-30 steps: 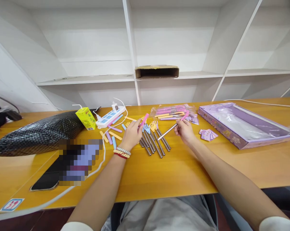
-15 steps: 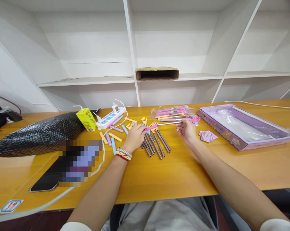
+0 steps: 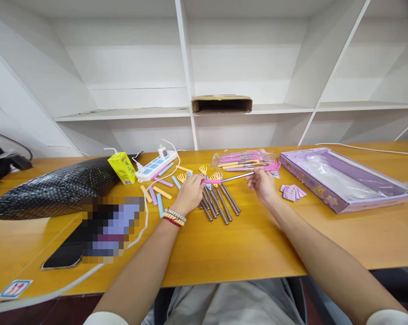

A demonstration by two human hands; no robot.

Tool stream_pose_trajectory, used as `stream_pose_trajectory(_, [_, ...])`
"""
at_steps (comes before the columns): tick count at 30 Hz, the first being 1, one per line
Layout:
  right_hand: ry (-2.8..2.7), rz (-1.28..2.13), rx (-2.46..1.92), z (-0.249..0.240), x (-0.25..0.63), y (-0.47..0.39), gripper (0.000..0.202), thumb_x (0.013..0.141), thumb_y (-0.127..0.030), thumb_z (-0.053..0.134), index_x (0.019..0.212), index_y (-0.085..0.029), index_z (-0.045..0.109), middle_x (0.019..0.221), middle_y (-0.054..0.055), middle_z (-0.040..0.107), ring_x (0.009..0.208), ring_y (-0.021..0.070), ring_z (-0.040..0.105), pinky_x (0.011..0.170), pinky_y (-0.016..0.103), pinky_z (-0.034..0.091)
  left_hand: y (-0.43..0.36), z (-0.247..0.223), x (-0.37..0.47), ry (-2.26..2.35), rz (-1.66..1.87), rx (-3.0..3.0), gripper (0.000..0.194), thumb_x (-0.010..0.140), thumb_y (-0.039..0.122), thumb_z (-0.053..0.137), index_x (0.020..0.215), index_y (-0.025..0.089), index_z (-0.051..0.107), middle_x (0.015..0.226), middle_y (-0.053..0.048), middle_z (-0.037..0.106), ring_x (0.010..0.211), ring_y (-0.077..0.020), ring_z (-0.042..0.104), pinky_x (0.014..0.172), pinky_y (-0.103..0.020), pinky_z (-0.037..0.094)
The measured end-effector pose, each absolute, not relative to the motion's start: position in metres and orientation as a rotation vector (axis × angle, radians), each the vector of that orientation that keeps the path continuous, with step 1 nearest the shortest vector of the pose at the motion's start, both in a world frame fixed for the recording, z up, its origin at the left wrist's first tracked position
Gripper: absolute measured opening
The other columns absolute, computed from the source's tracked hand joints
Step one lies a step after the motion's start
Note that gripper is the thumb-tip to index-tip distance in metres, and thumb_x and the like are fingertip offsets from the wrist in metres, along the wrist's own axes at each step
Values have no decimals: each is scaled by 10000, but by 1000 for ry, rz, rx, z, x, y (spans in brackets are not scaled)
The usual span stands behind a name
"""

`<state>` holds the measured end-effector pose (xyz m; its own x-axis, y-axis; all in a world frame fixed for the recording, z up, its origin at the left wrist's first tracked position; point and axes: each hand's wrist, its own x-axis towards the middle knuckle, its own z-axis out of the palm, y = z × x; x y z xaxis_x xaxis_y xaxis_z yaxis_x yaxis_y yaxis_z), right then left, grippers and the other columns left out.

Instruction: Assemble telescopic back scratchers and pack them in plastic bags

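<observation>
- Left hand (image 3: 189, 194) pinches a pink handle sleeve (image 3: 212, 182), apparently to keep it in line with the metal rod (image 3: 238, 177) meeting its end.
- Right hand (image 3: 263, 186) grips that rod near its pink claw head (image 3: 272, 166), likely for control.
- Just below, claw-headed rods (image 3: 230, 199) lie bunched, seemingly for easy reach.

On the wooden table (image 3: 241, 259), near its far edge, lie a white power strip (image 3: 153, 169), bagged coloured rods (image 3: 239, 158) and, rightmost, a purple box (image 3: 321, 190), with cards (image 3: 292, 192) just beside it. Loose claw-headed rods (image 3: 223, 207) and coloured sticks (image 3: 162, 193) lie farther in; a phone (image 3: 62, 253) and numbered label (image 3: 15, 289) lie nearer the near edge, leftward.
</observation>
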<state>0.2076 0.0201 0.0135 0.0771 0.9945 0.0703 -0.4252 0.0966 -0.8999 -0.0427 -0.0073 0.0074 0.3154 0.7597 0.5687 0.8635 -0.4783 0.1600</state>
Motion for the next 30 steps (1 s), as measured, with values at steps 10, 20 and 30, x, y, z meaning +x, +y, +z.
stream_pose_trajectory(10, [-929, 1274, -857, 12, 206, 19, 292, 646, -362, 605, 821, -215, 423, 575, -11, 628, 377, 115, 528, 314, 184, 302, -12, 13, -39, -1663, -933, -2437, 271, 900, 370, 347, 900, 180, 540, 854, -48, 592, 816, -176, 538, 743, -298, 397])
stream_pose_trajectory(20, [-959, 1357, -834, 13, 208, 18, 269, 632, -348, 598, 805, -203, 451, 594, 15, 648, 408, 130, 553, 327, 191, 306, -17, 15, -34, -1838, -833, -2417, 360, 899, 433, 306, 803, 199, 562, 678, -9, 589, 660, -159, 546, 602, -260, 338])
stream_pose_trajectory(30, [-1013, 1409, -769, 14, 208, 16, 281, 631, -356, 614, 797, -209, 441, 620, 26, 659, 451, 146, 573, 348, 199, 325, -21, 18, -30, -1928, -819, -2366, 387, 881, 465, 330, 777, 199, 590, 635, -12, 597, 639, -165, 558, 612, -266, 340])
